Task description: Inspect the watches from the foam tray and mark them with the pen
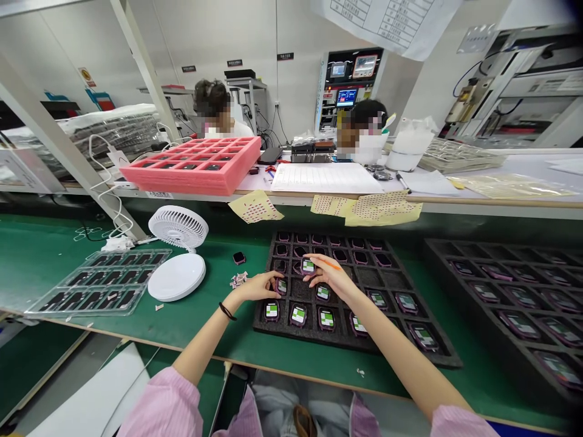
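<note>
My right hand [330,273] holds a purple-framed smartwatch body [308,266] between thumb and fingers, over the black foam tray [455,358]. Its screen shows green and white blocks. At the tray's left side, my left hand [260,287] has its fingers closed at the edge of another lit watch body [282,286]. Just in front of the hands, a row of watch bodies with similar lit screens, including one watch body [298,315], lies in the tray's compartments. The watch bodies in the far rows have dark screens.
Left of the tray are a loose dark watch [239,258], small paper stickers [238,279], a white fan [177,278] and a clear tray [34,308] of black parts. A second foam tray [437,249] stands right. Pink foam [191,182] lies on the shelf. Two people sit beyond.
</note>
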Motion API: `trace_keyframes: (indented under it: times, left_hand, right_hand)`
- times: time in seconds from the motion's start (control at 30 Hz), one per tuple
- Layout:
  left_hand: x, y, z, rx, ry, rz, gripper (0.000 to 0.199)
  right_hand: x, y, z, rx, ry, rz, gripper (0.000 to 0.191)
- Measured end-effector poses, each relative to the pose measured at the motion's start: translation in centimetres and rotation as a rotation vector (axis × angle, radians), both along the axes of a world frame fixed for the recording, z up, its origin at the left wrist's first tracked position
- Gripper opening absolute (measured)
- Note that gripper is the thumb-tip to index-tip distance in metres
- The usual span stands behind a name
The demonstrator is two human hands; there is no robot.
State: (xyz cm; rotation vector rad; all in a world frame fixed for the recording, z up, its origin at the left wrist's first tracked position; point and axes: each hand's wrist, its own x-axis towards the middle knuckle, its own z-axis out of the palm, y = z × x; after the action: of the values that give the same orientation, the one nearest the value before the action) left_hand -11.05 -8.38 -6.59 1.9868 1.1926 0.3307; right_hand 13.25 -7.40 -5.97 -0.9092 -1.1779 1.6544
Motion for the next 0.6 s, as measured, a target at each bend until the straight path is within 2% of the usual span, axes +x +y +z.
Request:
trace_keyframes:
  times: [0.1,0.27,0.4,0.5,0.6]
  left_hand:
    - [0.2,0.1,-0.1,-0.037,-0.014,0.011,0.056]
    - [0.4,0.6,-0.7,-0.143,-0.089,0.056,0.058]
    - [0.0,1.0,0.0,-0.243,-0.222,0.095,0.058]
    - [0.4,1.6,1.1,-0.176,-0.388,0.164,0.056]
    - [2.4,2.4,1.5,-0.14,-0.588,0.218,0.061]
  right_hand:
    - [0.7,0.3,0.4,0.037,0.02,-0.011,0.039]
    - [1.0,0.3,-0.5,0.115,-0.018,-0.011,0.054]
    - [1.3,0.0,-1.0,0.153,-0.028,-0.021,0.054]
    - [1.7,-0.2,-1.1,0.151,-0.005,-0.019,0.048]
    - [1.9,-0.3,-1.3,0.153,0.028,-0.008,0.041]
